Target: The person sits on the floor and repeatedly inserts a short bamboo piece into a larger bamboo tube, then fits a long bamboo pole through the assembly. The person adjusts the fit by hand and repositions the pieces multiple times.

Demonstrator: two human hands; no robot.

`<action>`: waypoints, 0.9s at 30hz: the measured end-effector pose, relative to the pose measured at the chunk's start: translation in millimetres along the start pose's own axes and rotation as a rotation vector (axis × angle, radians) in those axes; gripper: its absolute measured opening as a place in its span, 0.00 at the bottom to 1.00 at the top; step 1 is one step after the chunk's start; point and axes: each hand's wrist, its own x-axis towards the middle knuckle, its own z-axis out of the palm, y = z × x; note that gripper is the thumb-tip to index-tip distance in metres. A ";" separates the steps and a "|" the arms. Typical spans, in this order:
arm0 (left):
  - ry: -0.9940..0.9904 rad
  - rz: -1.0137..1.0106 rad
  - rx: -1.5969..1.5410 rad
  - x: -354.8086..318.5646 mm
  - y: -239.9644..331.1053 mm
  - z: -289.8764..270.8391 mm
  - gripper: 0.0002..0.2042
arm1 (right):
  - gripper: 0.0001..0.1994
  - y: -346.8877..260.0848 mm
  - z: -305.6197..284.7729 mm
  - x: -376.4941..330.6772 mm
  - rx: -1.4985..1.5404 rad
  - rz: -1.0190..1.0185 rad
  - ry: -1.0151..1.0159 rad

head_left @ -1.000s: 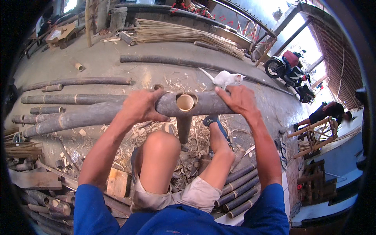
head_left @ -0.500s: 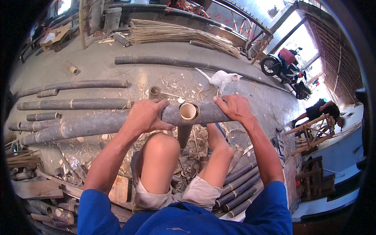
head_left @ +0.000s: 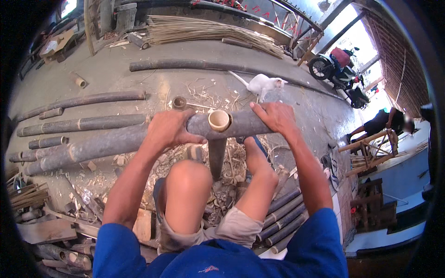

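A long grey-brown bamboo pole (head_left: 99,140) lies crosswise above my knees. Through a round hole near its right end stands an upright bamboo tube (head_left: 217,157), its pale hollow top rising a little out of the hole. My left hand (head_left: 170,129) grips the pole left of the hole, thumb along the near side. At the pole's right end, my right hand (head_left: 276,116) is closed over it with the thumb on top. The fingers on the far side are partly hidden. The tube's lower end reaches down among the shavings between my legs.
Several bamboo poles (head_left: 83,124) lie on the floor at left. A white cat (head_left: 265,86) sits beyond the pole. Cut bamboo lengths (head_left: 282,222) lie by my right thigh. Split strips (head_left: 208,34) are stacked at the back. A motorbike (head_left: 340,72) and another person (head_left: 384,123) are at right.
The pole has shifted slightly away from me with both hands still on it. The tube's top now shows higher above the hole, and more of its shaft is visible below.
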 end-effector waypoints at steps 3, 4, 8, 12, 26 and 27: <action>-0.030 -0.001 0.002 3.2 -13.9 13.0 0.43 | 0.38 20.2 24.1 7.9 -0.008 0.012 -0.070; -0.049 -0.001 -0.006 0.3 -14.9 14.6 0.43 | 0.38 23.6 25.3 6.4 -0.010 0.004 -0.059; -0.032 0.011 -0.016 -12.3 -4.7 7.3 0.45 | 0.38 9.2 6.7 -11.2 0.024 0.034 -0.056; 0.003 0.033 -0.014 -16.2 3.6 -17.3 0.45 | 0.37 -10.1 -36.5 -13.3 -0.008 0.049 -0.005; 0.053 0.098 0.033 3.7 -3.3 34.6 0.39 | 0.36 33.0 14.4 -14.7 -0.003 -0.001 -0.033; 0.090 0.134 0.019 0.5 -3.2 35.2 0.39 | 0.36 31.3 14.2 -16.3 -0.011 0.045 -0.078</action>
